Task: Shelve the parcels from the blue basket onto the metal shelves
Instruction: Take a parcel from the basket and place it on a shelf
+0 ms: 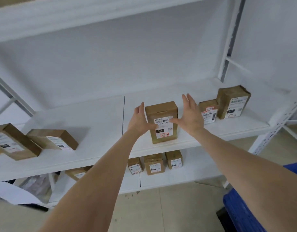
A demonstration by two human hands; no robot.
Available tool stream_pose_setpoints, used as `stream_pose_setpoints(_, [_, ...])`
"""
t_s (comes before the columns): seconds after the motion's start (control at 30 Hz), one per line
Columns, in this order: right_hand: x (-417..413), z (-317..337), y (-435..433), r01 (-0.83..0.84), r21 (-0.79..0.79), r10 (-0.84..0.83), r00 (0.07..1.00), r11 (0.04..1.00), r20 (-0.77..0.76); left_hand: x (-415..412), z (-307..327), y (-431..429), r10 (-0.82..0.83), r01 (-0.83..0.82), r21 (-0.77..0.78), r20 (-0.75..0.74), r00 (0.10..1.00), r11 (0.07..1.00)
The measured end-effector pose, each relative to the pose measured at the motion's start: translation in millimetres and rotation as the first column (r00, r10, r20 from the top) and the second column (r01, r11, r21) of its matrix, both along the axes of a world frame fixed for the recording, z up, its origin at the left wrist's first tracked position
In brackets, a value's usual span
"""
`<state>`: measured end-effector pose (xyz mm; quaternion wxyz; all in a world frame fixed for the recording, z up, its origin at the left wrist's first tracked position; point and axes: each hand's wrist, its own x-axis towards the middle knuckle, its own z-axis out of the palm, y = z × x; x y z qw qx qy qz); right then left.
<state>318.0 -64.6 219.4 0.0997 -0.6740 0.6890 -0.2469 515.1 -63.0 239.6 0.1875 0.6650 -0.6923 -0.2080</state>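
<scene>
Mostly bare white metal shelf (94, 118); parcels (161, 108) spaced apart; floor (161, 208) perhaps tiled.

One wide-angle view from the person's head faces forward and slightly downward at a white metal shelf board (94, 118). It is close enough that both bare arms run from the bottom edge up to the left hand (139, 118) and right hand (191, 114) at mid-frame. The upright brown cardboard parcel with a white label (162, 114) stands just right of centre. Above that parcel is the upper white shelf board (77, 17), and below it are a lower shelf (194, 173) and beige floor (161, 206). To its lower right, a blue plastic basket (241, 211) fills the corner.
</scene>
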Motion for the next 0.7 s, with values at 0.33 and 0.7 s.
stream_pose_setpoints(0.33, [31.2, 10.9, -8.9, -0.202, 0.012, 0.198, 0.941, 0.979, -0.273, -21.6, 10.3, -1.9, -0.052, 0.223, -0.235, 0.571, 0.820, 0.946])
stream_pose_setpoints(0.7, [32.6, 1.6, -20.2, -0.190, -0.025, 0.176, 0.947, 0.982, -0.270, -23.7, 7.3, -9.7, -0.054, 0.198, -0.212, 0.539, 0.841, 0.957])
